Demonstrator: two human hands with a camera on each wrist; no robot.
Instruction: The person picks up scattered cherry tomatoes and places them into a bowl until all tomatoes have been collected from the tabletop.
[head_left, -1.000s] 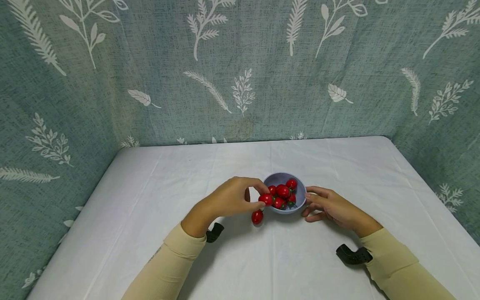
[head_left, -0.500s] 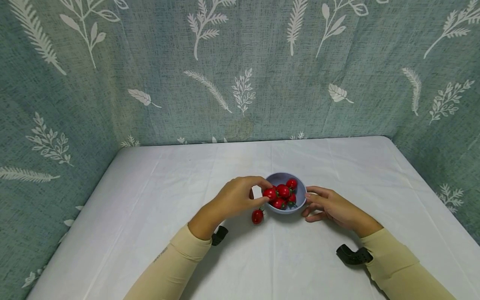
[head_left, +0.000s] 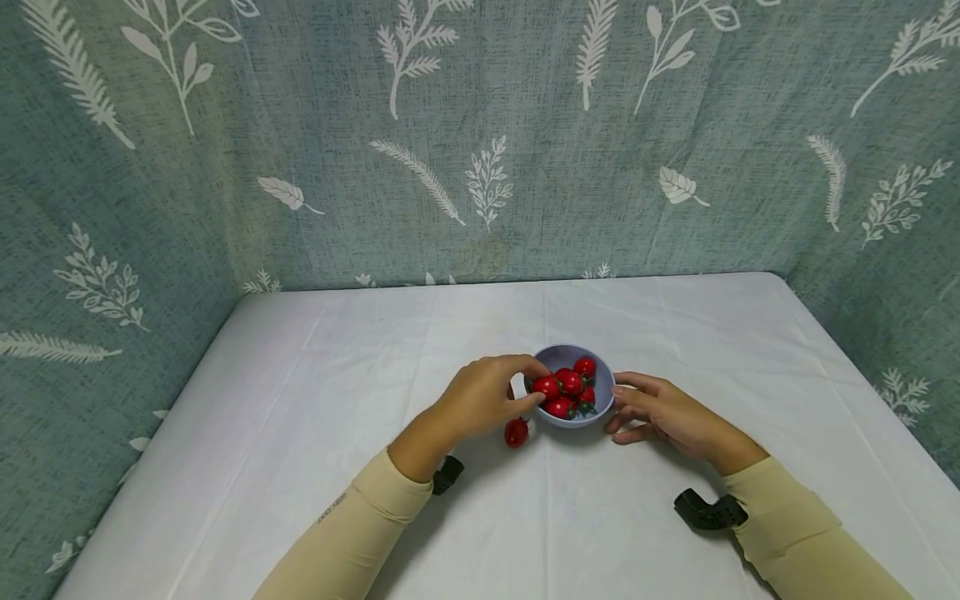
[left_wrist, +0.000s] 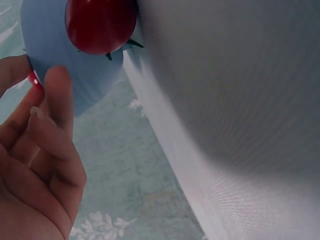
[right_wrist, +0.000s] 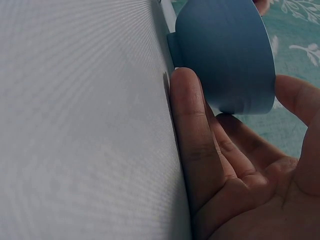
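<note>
A blue bowl (head_left: 573,423) stands on the white-covered table with several red cherry tomatoes (head_left: 570,382) inside. At its left rim my left hand (head_left: 487,396) pinches one cherry tomato (head_left: 547,387) between thumb and fingers, over the bowl's inside. In the left wrist view only a red sliver of that tomato (left_wrist: 34,79) shows between the fingers. A loose cherry tomato (head_left: 516,432) lies on the cloth below the left hand. My right hand (head_left: 663,414) rests at the bowl's right side, thumb at the rim and fairly straight fingers along the outer wall.
White cloth (head_left: 375,358) covers the table, whose far edge meets a green leaf-patterned curtain (head_left: 480,192). The curtain also runs along both sides. Each wrist carries a black mount, such as the one (head_left: 708,510) below the right hand.
My left hand has moved right with the cherry tomato, from the bowl's left rim to over its inside. The right hand and bowl have stayed nearly in place.
</note>
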